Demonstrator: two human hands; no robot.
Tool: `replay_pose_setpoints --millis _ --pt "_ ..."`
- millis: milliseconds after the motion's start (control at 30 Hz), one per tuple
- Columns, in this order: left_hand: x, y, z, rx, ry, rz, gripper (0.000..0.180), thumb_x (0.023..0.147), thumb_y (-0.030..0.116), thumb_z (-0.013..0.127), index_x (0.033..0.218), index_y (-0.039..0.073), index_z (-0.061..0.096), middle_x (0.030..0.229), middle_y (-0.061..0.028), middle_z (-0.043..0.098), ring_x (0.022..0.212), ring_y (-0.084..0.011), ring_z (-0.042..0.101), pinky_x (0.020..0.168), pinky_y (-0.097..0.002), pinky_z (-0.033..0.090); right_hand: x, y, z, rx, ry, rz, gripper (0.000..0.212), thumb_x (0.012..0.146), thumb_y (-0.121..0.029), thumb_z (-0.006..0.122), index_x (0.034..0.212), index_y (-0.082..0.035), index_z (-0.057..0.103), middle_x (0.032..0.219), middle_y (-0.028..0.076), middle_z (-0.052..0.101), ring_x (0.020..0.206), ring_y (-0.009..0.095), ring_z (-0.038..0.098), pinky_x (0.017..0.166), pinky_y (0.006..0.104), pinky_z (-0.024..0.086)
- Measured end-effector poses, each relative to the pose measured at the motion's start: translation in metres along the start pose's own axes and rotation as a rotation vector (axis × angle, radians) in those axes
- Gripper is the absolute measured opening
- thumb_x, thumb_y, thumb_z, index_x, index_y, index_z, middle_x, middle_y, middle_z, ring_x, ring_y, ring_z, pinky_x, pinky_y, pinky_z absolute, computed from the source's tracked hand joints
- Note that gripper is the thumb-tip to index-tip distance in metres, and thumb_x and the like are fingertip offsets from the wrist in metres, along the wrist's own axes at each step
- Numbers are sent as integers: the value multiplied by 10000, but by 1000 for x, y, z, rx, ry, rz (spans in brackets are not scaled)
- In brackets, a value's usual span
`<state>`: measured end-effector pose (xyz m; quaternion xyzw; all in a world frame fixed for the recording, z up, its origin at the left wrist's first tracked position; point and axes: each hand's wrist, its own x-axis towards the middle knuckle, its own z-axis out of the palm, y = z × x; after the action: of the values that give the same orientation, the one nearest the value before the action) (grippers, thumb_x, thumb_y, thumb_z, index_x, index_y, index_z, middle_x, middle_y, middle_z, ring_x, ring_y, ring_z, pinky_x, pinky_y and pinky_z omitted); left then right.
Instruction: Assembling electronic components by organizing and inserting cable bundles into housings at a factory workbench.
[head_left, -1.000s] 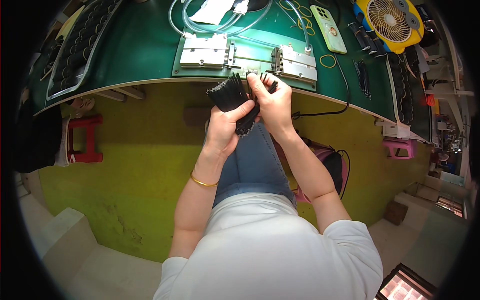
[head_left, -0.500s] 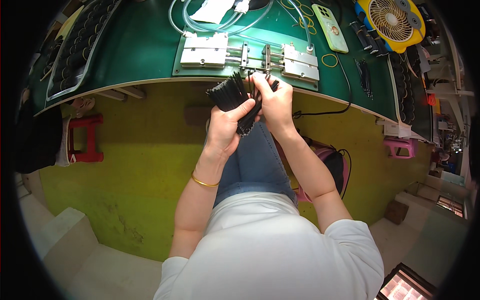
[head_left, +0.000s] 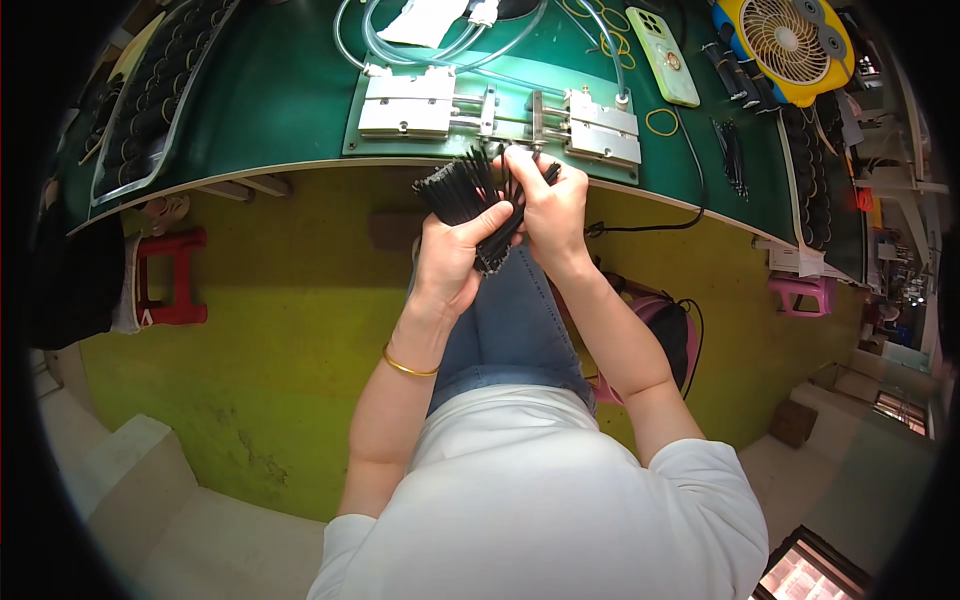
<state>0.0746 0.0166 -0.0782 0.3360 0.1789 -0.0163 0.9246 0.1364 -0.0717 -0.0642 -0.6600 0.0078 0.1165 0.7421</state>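
My left hand (head_left: 447,258) is closed round a thick bundle of thin black wires (head_left: 452,193), whose ends fan out at the upper left. Fingers and thumb of my right hand (head_left: 553,208) are pinched at the bundle's upper right side, on loose strands of the black wires; its fingertips partly hide them. Just beyond the hands, at the bench's front edge, is a fixture with two silver metal blocks (head_left: 407,103) and clamp jaws (head_left: 537,116) on rods. A few strand tips reach close to the jaws; whether they touch is hidden.
Clear hoses (head_left: 385,42) loop behind the fixture on the green bench (head_left: 270,85). At right lie a phone (head_left: 662,58), a yellow-blue fan (head_left: 788,45) and loose black wires (head_left: 731,158). A tray of black bundles (head_left: 150,120) stands left. Stools (head_left: 172,278) stand below.
Both hands keep their hold on the black wires. The right fingertips and a few strands have shifted slightly at the front of the fixture.
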Motion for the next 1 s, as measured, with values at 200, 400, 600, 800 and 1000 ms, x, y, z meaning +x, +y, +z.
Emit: replay_pose_setpoints --millis 200,400,600,800,1000 --pt "-2 -1 7 -76 29 17 121 789 2 580 907 -19 563 781 -79 591 632 -149 568 585 -259 480 1 1 -2 -22 -3 6 213 821 -186 572 731 3 611 519 19 534 342 56 421 273 193 284" --pt "-3 -1 2 -43 20 27 124 791 7 576 913 -15 564 779 -79 591 639 -152 568 592 -260 474 -5 -6 2 -80 -37 -72 219 826 -192 574 724 -1 607 531 7 513 365 48 424 280 192 296" --pt "-5 0 0 25 -13 38 135 792 18 577 920 -19 557 779 -81 583 629 -154 567 568 -264 484 -8 -6 3 -58 -19 -61 203 828 -178 568 726 -7 606 542 1 516 389 43 432 298 190 308" --pt "-3 0 1 32 -6 43 131 789 18 580 911 -20 554 768 -82 578 618 -157 566 559 -266 490 -7 -10 2 -55 2 6 184 819 -165 571 733 -7 612 554 5 535 401 49 453 322 187 316" --pt "-1 1 1 1 7 23 142 779 4 591 917 -19 568 770 -82 587 623 -156 571 566 -261 488 -1 -3 0 -10 -7 9 186 814 -161 575 730 0 611 572 21 561 406 54 467 324 188 317"
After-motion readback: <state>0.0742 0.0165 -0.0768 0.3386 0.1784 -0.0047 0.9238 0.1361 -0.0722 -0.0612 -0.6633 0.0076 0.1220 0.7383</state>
